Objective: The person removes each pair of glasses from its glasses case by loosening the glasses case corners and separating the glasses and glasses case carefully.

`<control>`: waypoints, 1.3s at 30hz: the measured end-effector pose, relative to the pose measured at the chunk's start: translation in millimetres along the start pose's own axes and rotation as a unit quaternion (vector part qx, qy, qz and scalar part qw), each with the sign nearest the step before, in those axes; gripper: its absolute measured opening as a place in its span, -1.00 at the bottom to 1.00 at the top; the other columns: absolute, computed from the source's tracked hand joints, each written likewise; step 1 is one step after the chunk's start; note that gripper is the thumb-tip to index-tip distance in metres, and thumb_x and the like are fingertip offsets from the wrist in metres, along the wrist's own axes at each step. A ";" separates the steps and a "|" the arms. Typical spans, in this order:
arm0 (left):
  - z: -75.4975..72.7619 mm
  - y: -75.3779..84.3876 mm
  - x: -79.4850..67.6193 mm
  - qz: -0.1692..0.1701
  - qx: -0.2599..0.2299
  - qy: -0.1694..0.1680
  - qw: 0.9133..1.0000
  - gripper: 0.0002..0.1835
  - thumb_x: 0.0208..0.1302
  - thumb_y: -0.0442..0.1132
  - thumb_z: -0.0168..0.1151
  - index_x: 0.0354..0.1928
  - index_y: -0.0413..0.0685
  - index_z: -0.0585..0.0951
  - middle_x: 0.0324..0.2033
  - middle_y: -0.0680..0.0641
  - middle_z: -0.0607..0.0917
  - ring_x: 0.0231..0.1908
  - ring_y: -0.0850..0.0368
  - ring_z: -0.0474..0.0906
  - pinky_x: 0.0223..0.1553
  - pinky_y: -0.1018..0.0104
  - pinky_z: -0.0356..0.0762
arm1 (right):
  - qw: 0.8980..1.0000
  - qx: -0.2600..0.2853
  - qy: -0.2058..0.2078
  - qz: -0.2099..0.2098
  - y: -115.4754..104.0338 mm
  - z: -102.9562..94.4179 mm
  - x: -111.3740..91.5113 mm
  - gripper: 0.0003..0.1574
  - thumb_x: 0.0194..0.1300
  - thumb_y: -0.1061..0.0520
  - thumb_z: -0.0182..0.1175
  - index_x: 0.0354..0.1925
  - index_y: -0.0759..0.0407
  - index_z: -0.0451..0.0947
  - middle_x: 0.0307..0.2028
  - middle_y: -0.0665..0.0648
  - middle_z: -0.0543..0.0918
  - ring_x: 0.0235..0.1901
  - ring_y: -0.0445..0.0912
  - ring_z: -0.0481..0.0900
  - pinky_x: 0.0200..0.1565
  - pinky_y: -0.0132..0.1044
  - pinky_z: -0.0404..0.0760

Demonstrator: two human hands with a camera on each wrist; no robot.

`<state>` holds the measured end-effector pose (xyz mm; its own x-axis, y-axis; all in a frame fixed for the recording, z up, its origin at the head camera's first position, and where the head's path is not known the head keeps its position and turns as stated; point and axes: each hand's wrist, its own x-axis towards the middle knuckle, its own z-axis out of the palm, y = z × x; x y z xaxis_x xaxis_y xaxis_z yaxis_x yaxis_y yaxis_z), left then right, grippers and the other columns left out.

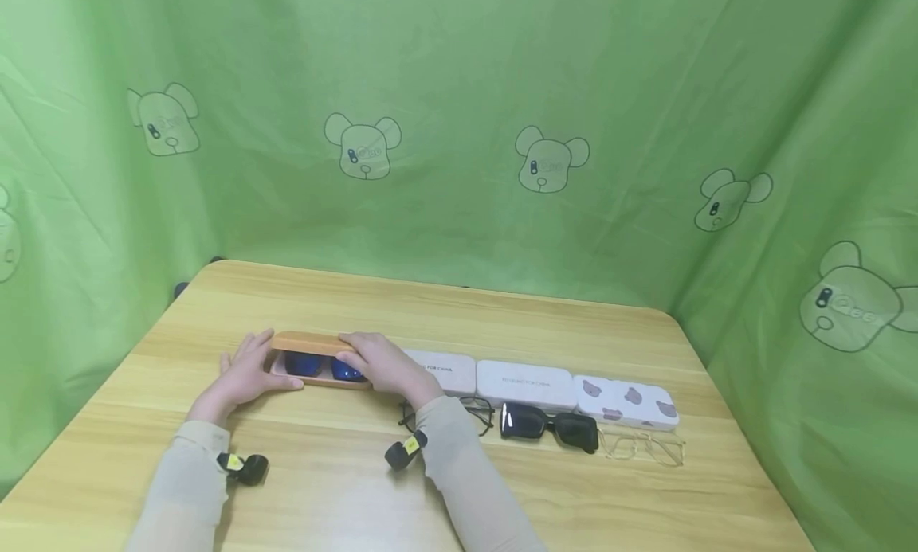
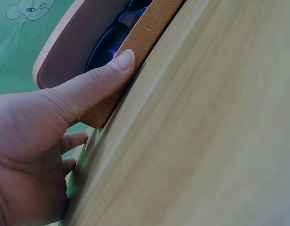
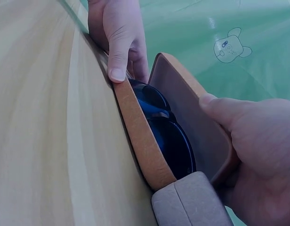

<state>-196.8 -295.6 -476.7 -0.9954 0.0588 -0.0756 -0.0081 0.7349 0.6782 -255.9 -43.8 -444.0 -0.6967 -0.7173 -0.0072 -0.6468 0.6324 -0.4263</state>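
An orange-brown glasses case lies on the table at the left end of a row, its lid partly raised. Inside are dark sunglasses with blue-tinted lenses. My left hand holds the case's left end, the thumb against the front wall and the other fingers spread behind. At the right end, my right hand grips the lid, with its thumb on the rim and its fingers behind, mostly hidden.
Right of the case stand two whitish cases and a bear-print case. Before them lie dark-framed glasses, black sunglasses and thin gold-framed glasses. A green curtain surrounds the wooden table.
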 end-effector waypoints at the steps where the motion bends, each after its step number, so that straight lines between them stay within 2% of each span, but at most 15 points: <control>1: 0.2 0.0 0.4 0.000 0.002 0.000 1.000 0.17 -0.10 0.17 0.50 0.41 -0.40 0.17 0.47 -0.47 -0.08 0.44 -0.52 -0.38 0.26 -0.56 -0.64 | 1.000 0.005 0.003 0.002 0.1 0.2 0.1 -0.29 0.51 -0.24 -0.22 0.42 0.11 0.24 0.35 0.13 0.44 0.36 -0.02 0.39 0.44 -0.21 0.29; 6: 0.0 1.4 1.4 0.011 0.017 0.002 1.000 0.11 -0.08 0.19 0.47 0.41 -0.29 0.22 0.46 -0.48 -0.06 0.43 -0.56 -0.34 0.22 -0.62 -0.60 | 0.999 0.033 0.030 0.022 -0.4 1.2 0.0 -0.32 0.52 -0.24 -0.23 0.35 0.11 0.33 0.29 0.11 0.51 0.32 -0.02 0.44 0.40 -0.21 0.35; 14: 1.2 1.0 0.1 0.019 0.021 0.015 0.999 0.11 -0.10 0.18 0.49 0.42 -0.23 0.22 0.45 -0.47 -0.01 0.42 -0.58 -0.30 0.21 -0.65 -0.56 | 0.997 0.023 0.061 0.029 -0.2 5.7 0.8 -0.34 0.53 -0.24 -0.29 0.32 0.08 0.35 0.24 0.12 0.54 0.27 -0.02 0.48 0.37 -0.17 0.41; 18: 1.2 1.8 0.6 0.018 0.030 0.010 0.999 0.11 -0.08 0.19 0.48 0.44 -0.22 0.20 0.45 -0.46 0.00 0.41 -0.59 -0.29 0.20 -0.66 -0.55 | 0.996 0.020 0.075 0.042 0.9 7.9 1.2 -0.34 0.53 -0.25 -0.33 0.36 0.03 0.30 0.26 0.15 0.49 0.27 0.01 0.47 0.35 -0.13 0.44; 23: 0.7 4.0 0.6 0.015 0.033 0.005 0.999 0.11 -0.06 0.18 0.47 0.46 -0.18 0.17 0.45 -0.47 0.00 0.41 -0.59 -0.29 0.20 -0.67 -0.52 | 0.995 0.027 0.078 0.058 0.6 7.6 -0.4 -0.30 0.50 -0.29 -0.24 0.43 -0.03 0.19 0.32 0.16 0.40 0.31 0.04 0.42 0.37 -0.08 0.41; 30: 0.3 3.5 1.2 0.019 0.034 0.006 0.999 0.11 -0.06 0.18 0.47 0.45 -0.17 0.18 0.45 -0.47 0.00 0.41 -0.60 -0.29 0.19 -0.68 -0.51 | 0.994 0.033 0.080 0.060 -1.4 5.1 -2.4 -0.26 0.48 -0.25 -0.10 0.48 -0.02 0.11 0.35 0.17 0.35 0.32 0.06 0.41 0.37 -0.06 0.40; 39: 0.1 1.7 1.5 0.011 0.029 0.002 1.000 0.13 -0.06 0.20 0.46 0.46 -0.19 0.17 0.46 -0.47 -0.03 0.42 -0.59 -0.32 0.21 -0.65 -0.55 | 0.994 0.024 0.083 0.063 0.3 6.4 -2.9 -0.21 0.46 -0.27 -0.08 0.51 -0.07 0.03 0.40 0.17 0.28 0.38 0.06 0.32 0.40 -0.07 0.36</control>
<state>-198.4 -294.3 -475.7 -0.9956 0.0739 -0.0582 0.0202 0.7718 0.6356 -252.1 -43.4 -449.9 -0.8157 -0.5724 0.0841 -0.5378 0.6967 -0.4747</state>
